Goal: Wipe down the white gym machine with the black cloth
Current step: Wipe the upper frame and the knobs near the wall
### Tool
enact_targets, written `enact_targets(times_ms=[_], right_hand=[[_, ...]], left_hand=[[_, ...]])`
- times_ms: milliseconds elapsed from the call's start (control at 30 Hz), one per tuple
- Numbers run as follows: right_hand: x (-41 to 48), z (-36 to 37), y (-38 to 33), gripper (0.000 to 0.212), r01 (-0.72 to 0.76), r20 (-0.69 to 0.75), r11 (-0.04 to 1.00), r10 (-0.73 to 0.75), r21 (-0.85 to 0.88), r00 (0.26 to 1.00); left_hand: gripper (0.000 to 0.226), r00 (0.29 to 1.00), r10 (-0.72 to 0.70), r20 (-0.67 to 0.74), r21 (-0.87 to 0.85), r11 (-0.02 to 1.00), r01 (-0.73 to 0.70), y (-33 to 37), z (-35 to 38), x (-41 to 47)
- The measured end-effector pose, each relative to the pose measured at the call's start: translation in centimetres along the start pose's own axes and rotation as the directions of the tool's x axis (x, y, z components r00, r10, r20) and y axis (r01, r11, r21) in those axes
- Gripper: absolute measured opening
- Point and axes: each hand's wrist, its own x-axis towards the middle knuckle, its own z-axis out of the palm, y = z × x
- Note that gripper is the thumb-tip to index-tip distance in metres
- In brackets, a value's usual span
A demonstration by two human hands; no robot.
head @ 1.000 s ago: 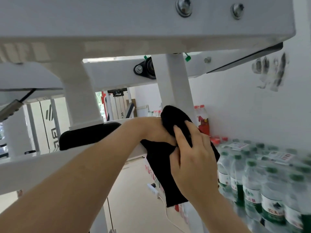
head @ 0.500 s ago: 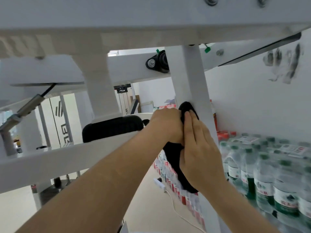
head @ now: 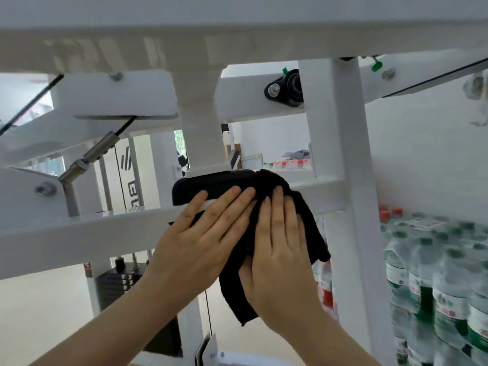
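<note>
The white gym machine fills the view; its horizontal beam (head: 79,228) crosses the middle and an upright post (head: 340,143) rises at the right. The black cloth (head: 306,223) is draped over the beam beside that post, with one end hanging below. My left hand (head: 200,236) lies flat with its fingers spread, pressing the cloth's left part onto the beam. Just to its right, my right hand (head: 280,257) presses flat on the cloth. A black pad (head: 208,187) sits just above my left fingers, under a white bracket.
Shrink-wrapped packs of water bottles (head: 435,276) are stacked at the right against a white wall. A steel cable with a metal fitting (head: 92,154) runs diagonally at the left. A black weight stack (head: 116,283) stands below the beam. A thick white beam (head: 237,25) spans overhead.
Both hands and the cloth have come off the upright post and down-left onto the horizontal beam. My hands have flattened out. The view has shifted closer under the frame.
</note>
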Motion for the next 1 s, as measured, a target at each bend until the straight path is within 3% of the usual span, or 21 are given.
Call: enact_targets(times_ms=[100,133,267,400,467,633,733,833,900,933,967,1000], right_hand=[[-1.1,0.1,1.0,0.071,0.18,0.041,0.983,-0.179,-0.031,0.983],[-1.0,-0.2,2.3,0.072,0.183,0.063,0.981,-0.179,-0.069,0.982],[1.1,-1.6,6.9,0.081,-0.12,0.085,0.981,0.134,-0.154,0.987],[0.7,-0.8,4.5,0.078,-0.193,0.074,0.978,0.199,-0.075,0.977],[-0.6,-0.4,1.7,0.073,-0.134,0.064,0.991,0.135,-0.023,0.989],[-2.2,0.8,-6.5,0.061,0.225,0.063,0.967,-0.233,0.118,0.97],[0.3,0.6,-10.0,0.058,0.378,0.027,0.909,-0.388,0.173,0.921],[4.9,-0.1,-13.0,0.056,0.41,0.077,0.898,-0.426,0.162,0.902],[8.5,-1.9,-14.4,0.04,0.41,0.229,0.905,-0.425,0.111,0.876],[10.1,-2.5,-14.7,0.033,0.448,0.327,0.89,-0.448,0.079,0.832],[11.4,-3.0,-15.0,0.03,0.466,0.418,0.879,-0.462,0.099,0.782],[12.6,-3.1,-15.2,0.029,0.454,0.501,0.883,-0.45,0.122,0.74]], left_hand=[[0.053,0.997,-0.069,0.015,0.02,0.997,0.069,-0.8,-0.7,-2.7],[0.055,0.995,-0.097,0.012,0.011,0.995,0.097,-0.6,-0.9,-2.9],[0.062,0.993,-0.111,-0.031,-0.052,0.993,0.109,2.5,-0.7,1.0],[0.053,0.993,-0.11,-0.043,-0.065,0.992,0.107,2.9,-0.6,2.3],[0.053,0.994,-0.103,-0.028,-0.029,0.994,0.102,1.1,-0.5,-0.9],[0.05,0.983,-0.151,0.105,0.034,0.988,0.148,-4.9,-2.4,-10.1],[0.056,0.884,-0.365,0.293,0.082,0.93,0.358,-7.7,-4.9,-12.1],[0.079,0.657,-0.575,0.488,0.111,0.787,0.606,-10.4,-7.5,-11.0],[0.088,0.533,-0.645,0.548,0.117,0.69,0.715,-11.5,-9.5,-9.8],[0.089,0.505,-0.665,0.55,0.108,0.656,0.747,-11.7,-10.3,-9.4],[0.087,0.523,-0.689,0.502,0.107,0.649,0.753,-11.5,-11.1,-9.1],[0.082,0.596,-0.69,0.41,0.09,0.681,0.727,-11.0,-11.6,-8.9]])
